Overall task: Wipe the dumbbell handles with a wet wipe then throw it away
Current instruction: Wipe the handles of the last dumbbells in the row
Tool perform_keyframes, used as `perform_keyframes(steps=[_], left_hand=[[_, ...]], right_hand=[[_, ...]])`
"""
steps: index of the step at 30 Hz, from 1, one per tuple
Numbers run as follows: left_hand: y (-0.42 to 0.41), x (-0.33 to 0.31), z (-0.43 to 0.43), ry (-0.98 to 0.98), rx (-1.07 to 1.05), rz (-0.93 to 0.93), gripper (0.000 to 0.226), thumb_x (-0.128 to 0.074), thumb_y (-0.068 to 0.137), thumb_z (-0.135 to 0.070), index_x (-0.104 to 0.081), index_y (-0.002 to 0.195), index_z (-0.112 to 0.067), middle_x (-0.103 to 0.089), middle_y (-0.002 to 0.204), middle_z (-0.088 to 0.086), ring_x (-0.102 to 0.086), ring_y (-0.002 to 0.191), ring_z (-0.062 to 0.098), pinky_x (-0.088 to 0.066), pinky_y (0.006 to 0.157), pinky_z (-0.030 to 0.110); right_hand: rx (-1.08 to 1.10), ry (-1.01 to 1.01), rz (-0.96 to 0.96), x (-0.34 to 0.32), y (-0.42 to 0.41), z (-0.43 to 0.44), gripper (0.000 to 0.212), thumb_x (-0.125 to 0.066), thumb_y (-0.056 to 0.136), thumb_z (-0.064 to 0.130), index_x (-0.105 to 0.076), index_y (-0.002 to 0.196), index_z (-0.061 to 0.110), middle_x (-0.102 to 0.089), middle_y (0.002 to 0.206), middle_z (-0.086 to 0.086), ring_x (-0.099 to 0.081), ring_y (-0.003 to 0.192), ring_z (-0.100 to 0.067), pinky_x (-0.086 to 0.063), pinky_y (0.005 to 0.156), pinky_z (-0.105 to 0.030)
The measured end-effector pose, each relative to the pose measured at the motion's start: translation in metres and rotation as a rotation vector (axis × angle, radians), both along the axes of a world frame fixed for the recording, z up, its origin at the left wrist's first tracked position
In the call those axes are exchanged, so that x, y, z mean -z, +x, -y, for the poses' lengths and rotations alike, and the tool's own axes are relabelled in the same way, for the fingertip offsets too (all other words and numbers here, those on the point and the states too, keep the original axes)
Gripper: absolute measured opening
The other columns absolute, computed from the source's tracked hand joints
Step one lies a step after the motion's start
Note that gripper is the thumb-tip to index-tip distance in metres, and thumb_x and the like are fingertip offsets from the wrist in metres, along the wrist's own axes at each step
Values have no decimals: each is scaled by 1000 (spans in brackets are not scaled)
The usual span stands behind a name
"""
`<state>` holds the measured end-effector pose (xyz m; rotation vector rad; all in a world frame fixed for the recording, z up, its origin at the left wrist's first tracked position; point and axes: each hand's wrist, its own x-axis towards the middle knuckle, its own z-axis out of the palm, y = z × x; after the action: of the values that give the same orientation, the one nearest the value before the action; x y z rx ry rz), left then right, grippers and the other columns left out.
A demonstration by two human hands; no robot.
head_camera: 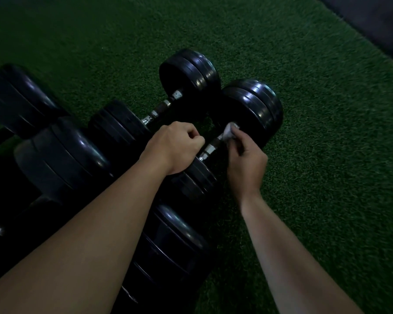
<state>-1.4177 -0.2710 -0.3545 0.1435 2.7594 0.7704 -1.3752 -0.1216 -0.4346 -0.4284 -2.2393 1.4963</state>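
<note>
Risk, as we judge it: the near dumbbell could roll on the green turf if our left hand, curled shut at the handle's near end, slips. Right hand pinches the wet wipe against the handle's far end. The far dumbbell lies just beyond.

This is a gym floor: dim light, green artificial turf underfoot, a dark mat at the far corner, and several black dumbbells with chrome handles lying side by side.
</note>
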Motion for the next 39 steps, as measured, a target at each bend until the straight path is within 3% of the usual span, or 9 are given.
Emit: perform_keyframes(steps=[3, 7, 14, 18, 20, 23, 27, 34, 39], left_hand=[[1, 0, -1, -4, -2, -15, 21, -49, 86, -39, -68, 86, -32, -70, 78, -10, -65, 76, 11, -55, 71, 34], [0, 0, 0, 2, -3, -5, 20, -49, 86, -40, -67, 85, -32, -70, 78, -9, -65, 74, 11, -55, 71, 35], [-2, 0, 0, -7, 0, -15, 21, -50, 86, -41, -69, 86, -32, -69, 83, -10, -63, 79, 11, -52, 71, 32], [-3, 1, 0, 0, -15, -18, 19, -51, 83, -37, -69, 83, -31, -68, 82, -11, -63, 78, 10, -49, 66, 29], [-3, 0, 0, 13, -25, -26, 19, -51, 84, -35, -70, 83, -31, -69, 80, -11, -63, 77, 8, -49, 65, 28], [-1, -1, 0, 29, -22, -22, 19, -52, 86, -35, -70, 84, -29, -70, 81, -9, -64, 77, 11, -54, 70, 32], [0, -3, 1, 43, -22, -23, 20, -52, 87, -34, -70, 87, -28, -70, 82, -8, -65, 79, 13, -56, 74, 35], [5, -4, 3, 103, -55, -96, 20, -58, 87, -33, -64, 104, -28, -64, 87, -7, -61, 81, 14, -43, 65, 27], [9, -4, 4, 162, -46, -147, 20, -58, 89, -32, -60, 109, -29, -60, 79, -10, -57, 73, 5, -39, 60, 22]], right_hand=[[-197, 510, -144, 4, -12, -11, 27, -52, 92, 6, -71, 111, 6, -73, 110, -7, -66, 104, -21, -52, 93, -34], [-335, 726, -74, 3, -17, -30, 33, -53, 90, 4, -69, 119, 9, -70, 120, -7, -62, 106, -31, -52, 91, -39], [-606, 651, -31, -11, -15, -29, 35, -66, 85, -1, -72, 117, 14, -70, 120, -3, -58, 107, -25, -33, 92, -12], [-794, 702, -49, -16, -5, -18, 35, -63, 88, 6, -71, 120, 20, -70, 122, 3, -52, 104, -25, -43, 87, -29], [-792, 734, -74, -16, -1, -17, 34, -62, 90, 17, -70, 122, 25, -68, 124, 8, -50, 103, -24, -38, 85, -35], [-705, 860, -116, -12, -4, -25, 36, -65, 89, 18, -69, 123, 30, -67, 126, 11, -49, 105, -24, -31, 83, -32], [-540, 832, -104, -6, 3, -22, 38, -70, 86, 16, -69, 121, 29, -68, 125, 9, -54, 98, -26, -35, 80, -33], [-675, 700, -100, -11, 13, -14, 39, -64, 84, 16, -69, 121, 23, -70, 121, 5, -51, 99, -20, -32, 80, -31], [-743, 623, -69, -24, 16, -24, 29, -62, 91, 13, -71, 119, 19, -71, 115, 3, -56, 99, -21, -49, 82, -34]])
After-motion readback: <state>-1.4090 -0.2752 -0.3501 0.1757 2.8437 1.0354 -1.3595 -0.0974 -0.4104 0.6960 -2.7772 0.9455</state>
